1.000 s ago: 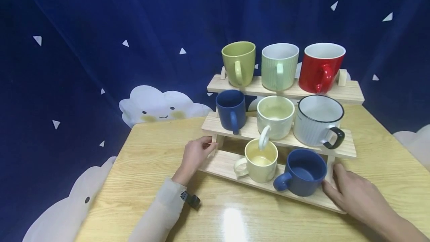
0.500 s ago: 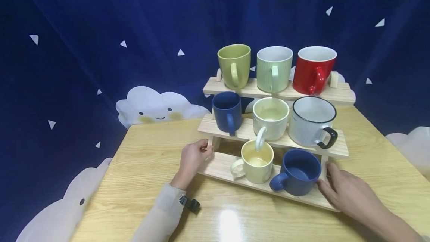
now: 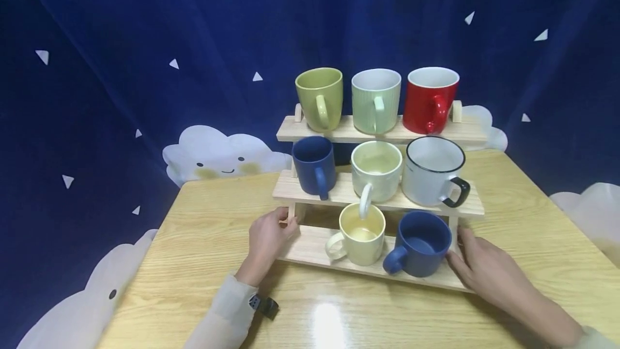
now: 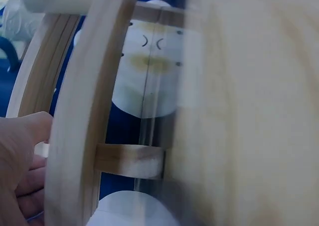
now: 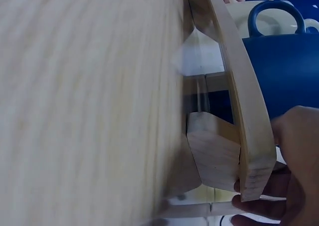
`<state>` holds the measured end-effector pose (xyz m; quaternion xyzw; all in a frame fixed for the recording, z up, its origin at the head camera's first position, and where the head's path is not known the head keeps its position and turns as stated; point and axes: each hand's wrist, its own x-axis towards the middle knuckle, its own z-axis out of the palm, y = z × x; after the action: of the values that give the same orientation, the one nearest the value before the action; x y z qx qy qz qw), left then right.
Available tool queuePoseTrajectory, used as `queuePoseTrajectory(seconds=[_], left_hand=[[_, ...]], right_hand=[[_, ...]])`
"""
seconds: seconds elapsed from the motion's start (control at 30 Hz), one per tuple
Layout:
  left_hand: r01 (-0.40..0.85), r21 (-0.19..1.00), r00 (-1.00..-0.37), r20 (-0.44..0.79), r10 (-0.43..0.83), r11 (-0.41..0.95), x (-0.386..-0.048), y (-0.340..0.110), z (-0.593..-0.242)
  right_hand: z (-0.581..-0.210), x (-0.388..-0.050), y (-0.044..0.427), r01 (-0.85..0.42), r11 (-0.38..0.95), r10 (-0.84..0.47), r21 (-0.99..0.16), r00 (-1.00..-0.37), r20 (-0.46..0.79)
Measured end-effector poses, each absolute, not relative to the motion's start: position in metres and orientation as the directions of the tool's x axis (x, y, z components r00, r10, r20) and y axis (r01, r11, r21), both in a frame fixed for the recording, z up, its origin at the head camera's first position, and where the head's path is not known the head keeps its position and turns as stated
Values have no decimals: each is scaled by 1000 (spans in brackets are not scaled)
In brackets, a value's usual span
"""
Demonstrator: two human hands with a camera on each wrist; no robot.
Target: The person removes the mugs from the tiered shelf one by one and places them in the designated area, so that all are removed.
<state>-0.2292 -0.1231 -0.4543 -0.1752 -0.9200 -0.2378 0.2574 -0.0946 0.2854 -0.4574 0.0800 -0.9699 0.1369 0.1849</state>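
A three-tier wooden rack (image 3: 307, 244) holds mugs on every tier. My left hand (image 3: 268, 238) grips its left side support near the bottom tier, fingers curled round the wood; the left wrist view shows that hand (image 4: 22, 161) at the frame. On the right, my right hand (image 3: 489, 271) grips the other side support, beside a blue mug (image 3: 423, 246); its fingers curl behind the wood in the right wrist view, where the hand (image 5: 299, 161) shows at the edge. A pale yellow mug (image 3: 362, 238) shares the bottom tier.
The middle tier carries a dark blue mug (image 3: 314, 168), a cream mug (image 3: 377, 171) and a white black-rimmed mug (image 3: 431, 174). Olive (image 3: 319, 101), mint (image 3: 375, 104) and red (image 3: 426, 104) mugs stand on top. A blue curtain (image 3: 218, 26) hangs behind the wooden table (image 3: 194, 263).
The rack with its mugs has shifted left and turned slightly, its right end swinging so it lies more level across the view. Both hands have moved with it, still gripping its sides.
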Motion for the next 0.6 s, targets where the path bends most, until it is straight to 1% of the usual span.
queuePoseTrajectory(seconds=[0.23,0.4,0.6], left_hand=[[428,349,-819,541,193,834,-227,-121,-456],[447,348,-816,537,216,824,-228,-124,-454],[431,374,-852,467,235,821,-232,-126,-452]], right_hand=[[-459,-89,281,-231,938,-103,-260,-899,425],[-461,-88,278,-222,936,-89,-273,-899,429],[-461,-89,275,-201,930,-59,-307,-908,415]])
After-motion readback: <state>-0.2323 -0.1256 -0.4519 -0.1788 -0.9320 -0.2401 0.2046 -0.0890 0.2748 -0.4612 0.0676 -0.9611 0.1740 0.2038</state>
